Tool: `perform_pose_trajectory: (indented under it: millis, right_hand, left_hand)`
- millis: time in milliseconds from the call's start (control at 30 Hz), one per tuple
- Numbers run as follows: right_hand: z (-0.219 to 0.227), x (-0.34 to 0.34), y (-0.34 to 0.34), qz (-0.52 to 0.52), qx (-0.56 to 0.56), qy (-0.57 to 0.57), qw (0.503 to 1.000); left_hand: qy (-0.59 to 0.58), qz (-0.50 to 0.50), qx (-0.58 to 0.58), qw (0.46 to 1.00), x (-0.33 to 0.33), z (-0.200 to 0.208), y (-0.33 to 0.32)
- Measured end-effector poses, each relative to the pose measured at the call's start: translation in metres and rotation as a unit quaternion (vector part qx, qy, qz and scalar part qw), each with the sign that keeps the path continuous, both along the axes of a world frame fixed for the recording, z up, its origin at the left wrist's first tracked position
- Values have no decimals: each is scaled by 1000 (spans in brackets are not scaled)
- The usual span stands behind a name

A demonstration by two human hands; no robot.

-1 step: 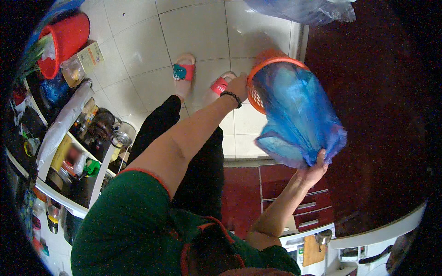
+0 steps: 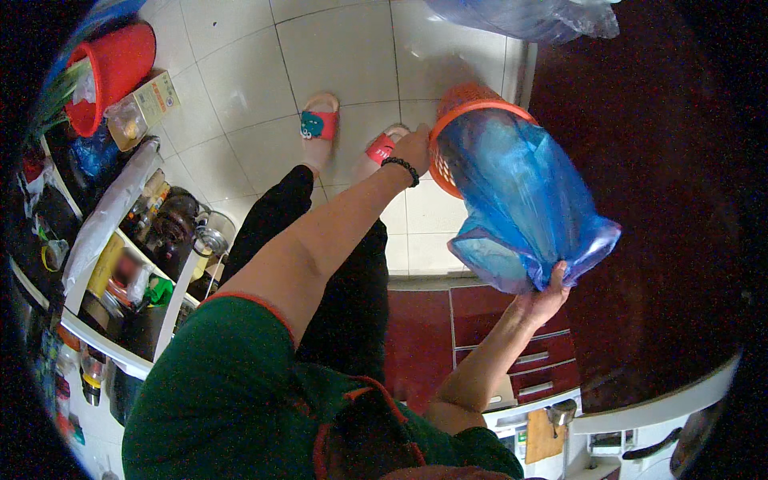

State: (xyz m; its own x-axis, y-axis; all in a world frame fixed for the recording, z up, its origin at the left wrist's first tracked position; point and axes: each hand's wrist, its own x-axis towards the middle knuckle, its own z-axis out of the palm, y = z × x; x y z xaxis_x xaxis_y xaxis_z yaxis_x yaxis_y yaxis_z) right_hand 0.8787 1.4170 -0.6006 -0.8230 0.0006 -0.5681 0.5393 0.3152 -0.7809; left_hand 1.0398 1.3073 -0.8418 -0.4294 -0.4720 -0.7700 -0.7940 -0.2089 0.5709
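An orange wastebasket with lattice sides is tilted over in front of me, its mouth turned toward my right. My left hand, with a dark beaded bracelet at the wrist, is closed on the rim; its fingertips are partly hidden there. Out of the mouth stretches a translucent blue plastic bag, its inner end still within the basket. My right hand is closed on the gathered outer part of this bag, thumb on top. I cannot make out what the bag contains.
Slippered feet stand on pale tiles left of the basket. Dark red cabinets run along the lower and right side. Shelves with kitchenware, a red bucket and a carton are at left. A large clear plastic bag lies at the top.
The blue bag's outer edge has swung outward to the right and its folds have shifted. Both hands keep their grip in nearly the same places.
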Motion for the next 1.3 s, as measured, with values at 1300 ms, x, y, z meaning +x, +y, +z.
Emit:
perform_pose_trajectory:
  millis: [1300]
  right_hand:
    - [131, 43, 43, 75, 170, 145, 972]
  left_hand:
    - [-30, 36, -14, 999, 10, 9, -46]
